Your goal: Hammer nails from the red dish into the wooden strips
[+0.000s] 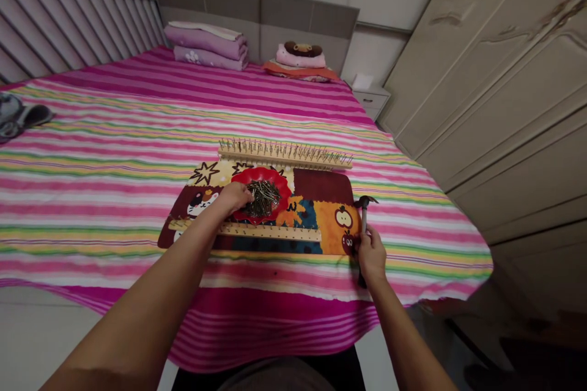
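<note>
My left hand [237, 195] is at the left rim of a red scalloped bowl [285, 186], its fingertips drawn together at the heap of nails [263, 198] inside. Whether a nail is between those fingertips is too small to make out. Closed round the handle of a claw hammer [364, 211], my right hand [372, 255] holds it upright with the head at the top. A wooden strip [275, 232] lies in front of the bowl, with small marks or nails along it. Behind the bowl is a wooden piece [284, 157] bristling with rows of upright nails.
The bowl and near strip rest on a patterned mat [323, 186] over a striped bed cover [413, 220]. Folded bedding [206, 46] and another folded pile [300, 61] sit by the headboard. A grey object [22, 116] lies far left. Wardrobe doors [504, 85] stand right.
</note>
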### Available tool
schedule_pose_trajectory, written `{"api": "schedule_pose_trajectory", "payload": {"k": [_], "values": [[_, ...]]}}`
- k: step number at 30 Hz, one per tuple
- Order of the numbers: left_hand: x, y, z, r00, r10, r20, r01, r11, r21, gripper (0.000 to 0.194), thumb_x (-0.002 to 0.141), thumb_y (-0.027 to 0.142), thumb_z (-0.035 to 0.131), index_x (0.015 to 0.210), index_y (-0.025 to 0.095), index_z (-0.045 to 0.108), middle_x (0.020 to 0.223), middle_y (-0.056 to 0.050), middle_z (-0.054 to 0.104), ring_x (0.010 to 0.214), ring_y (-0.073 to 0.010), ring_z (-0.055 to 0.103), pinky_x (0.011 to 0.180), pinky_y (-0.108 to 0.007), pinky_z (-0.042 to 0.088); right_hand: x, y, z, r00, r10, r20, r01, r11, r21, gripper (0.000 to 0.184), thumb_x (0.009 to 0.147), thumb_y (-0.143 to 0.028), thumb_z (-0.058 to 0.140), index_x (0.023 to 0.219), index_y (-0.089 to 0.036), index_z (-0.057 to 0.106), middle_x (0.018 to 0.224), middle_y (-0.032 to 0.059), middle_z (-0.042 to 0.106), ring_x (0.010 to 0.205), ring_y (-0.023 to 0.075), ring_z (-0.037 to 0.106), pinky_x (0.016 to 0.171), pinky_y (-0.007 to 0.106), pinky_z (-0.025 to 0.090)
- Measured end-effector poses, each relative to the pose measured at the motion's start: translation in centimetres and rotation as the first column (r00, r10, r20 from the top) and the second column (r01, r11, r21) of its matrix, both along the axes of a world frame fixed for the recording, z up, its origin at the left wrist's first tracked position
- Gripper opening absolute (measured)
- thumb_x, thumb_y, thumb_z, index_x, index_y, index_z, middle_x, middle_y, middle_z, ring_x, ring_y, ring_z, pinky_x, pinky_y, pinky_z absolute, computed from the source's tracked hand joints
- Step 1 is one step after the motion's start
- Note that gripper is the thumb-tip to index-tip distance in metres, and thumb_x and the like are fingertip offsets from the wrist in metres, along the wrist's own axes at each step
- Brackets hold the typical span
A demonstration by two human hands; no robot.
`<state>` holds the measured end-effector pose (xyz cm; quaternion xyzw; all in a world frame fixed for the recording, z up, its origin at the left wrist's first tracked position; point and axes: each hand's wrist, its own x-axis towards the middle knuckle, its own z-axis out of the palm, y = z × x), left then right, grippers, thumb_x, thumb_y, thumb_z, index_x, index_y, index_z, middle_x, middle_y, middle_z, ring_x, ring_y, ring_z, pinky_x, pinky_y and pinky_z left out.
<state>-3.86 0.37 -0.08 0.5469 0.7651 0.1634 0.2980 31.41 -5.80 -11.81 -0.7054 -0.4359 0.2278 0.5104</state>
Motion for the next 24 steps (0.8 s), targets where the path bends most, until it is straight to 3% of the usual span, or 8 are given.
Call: {"api": "schedule_pose_trajectory", "payload": {"k": [4, 7, 9, 12, 15, 18, 24], "values": [[-0.8, -1.4, 1.2, 0.946, 0.053, 0.321, -0.083, 0.993, 0.08, 0.007, 0.068, 0.019, 0.063, 0.064, 0.016, 0.058, 0.057, 0.001, 0.061, 0.048, -0.0084, 0.052, 0.043, -0.019, 0.034, 0.0, 0.1, -0.1, 1.0, -0.002, -0.015, 0.002, 1.0, -0.007, 0.046, 0.079, -0.045, 0.044, 0.111, -0.017, 0.063, 0.068, 0.0003, 0.062, 0.053, 0.0141, 0.05, 0.054, 0.026, 0.04], [-1.2, -3.2, 2.3, 0.771, 0.102, 0.629, -0.195, 0.977, 0.081, 0.018, 0.057, 0.019, 0.072, 0.071, 0.015, 0.062, 0.062, -0.001, 0.065, 0.049, -0.009, 0.054, 0.042, -0.019, 0.033, 0.0, 0.0, -0.1, 1.0, -0.004, -0.021, 0.004, 1.0, -0.015, 0.046, 0.078, -0.045, 0.045, 0.111, -0.018, 0.063, 0.066, -0.0006, 0.061, 0.053, 0.0142, 0.049, 0.054, 0.026, 0.039], [-1.2, -4.7, 2.9, 0.689, 0.111, 0.716, -0.223, 0.973, 0.064, 0.027, 0.052, 0.022, 0.077, 0.074, 0.015, 0.065, 0.063, -0.002, 0.066, 0.052, -0.0101, 0.056, 0.044, -0.019, 0.035, 0.1, 0.0, -0.1, 1.0, -0.005, -0.022, 0.004, 1.0, -0.024, 0.046, 0.078, -0.045, 0.045, 0.111, -0.018, 0.062, 0.064, -0.0013, 0.059, 0.052, 0.0141, 0.049, 0.054, 0.026, 0.039], [-0.5, -7.3, 2.9, 0.634, 0.091, 0.768, -0.217, 0.974, 0.064, 0.031, 0.048, 0.03, 0.08, 0.071, 0.014, 0.065, 0.064, -0.004, 0.067, 0.057, -0.0126, 0.061, 0.048, -0.021, 0.041, 0.2, 0.0, -0.3, 1.0, -0.004, -0.022, 0.003, 0.999, -0.038, 0.047, 0.079, -0.045, 0.044, 0.113, -0.018, 0.061, 0.064, -0.0018, 0.058, 0.052, 0.0138, 0.048, 0.054, 0.026, 0.039], [0.5, -9.9, 1.8, 0.638, 0.098, 0.764, -0.23, 0.971, 0.067, 0.036, 0.046, 0.036, 0.081, 0.071, 0.016, 0.063, 0.063, -0.002, 0.067, 0.06, -0.0148, 0.063, 0.051, -0.023, 0.044, 0.3, 0.1, -0.6, 1.0, -0.001, -0.02, 0.001, 0.999, -0.042, 0.047, 0.079, -0.045, 0.043, 0.114, -0.018, 0.061, 0.065, -0.0014, 0.059, 0.052, 0.0136, 0.047, 0.054, 0.026, 0.04], [1.4, -11.9, -0.3, 0.649, 0.118, 0.752, -0.293, 0.951, 0.103, 0.038, 0.047, 0.041, 0.079, 0.072, 0.017, 0.063, 0.064, -0.002, 0.068, 0.062, -0.0158, 0.064, 0.054, -0.024, 0.045, 0.4, 0.1, -0.8, 1.0, 0.002, -0.017, -0.003, 0.999, -0.039, 0.048, 0.08, -0.045, 0.042, 0.115, -0.019, 0.06, 0.066, -0.0012, 0.059, 0.052, 0.0135, 0.047, 0.054, 0.026, 0.04], [2.4, -13.4, -4.5, 0.739, 0.214, 0.639, -0.483, 0.83, 0.28, 0.029, 0.063, 0.045, 0.069, 0.076, 0.019, 0.067, 0.072, -0.001, 0.068, 0.071, -0.0159, 0.063, 0.07, -0.029, 0.05, 0.4, 0.3, -1.1, 1.0, 0.007, -0.013, -0.007, 0.999, -0.033, 0.048, 0.08, -0.044, 0.041, 0.115, -0.019, 0.06, 0.066, -0.0015, 0.058, 0.052, 0.0134, 0.047, 0.054, 0.026, 0.04]]}}
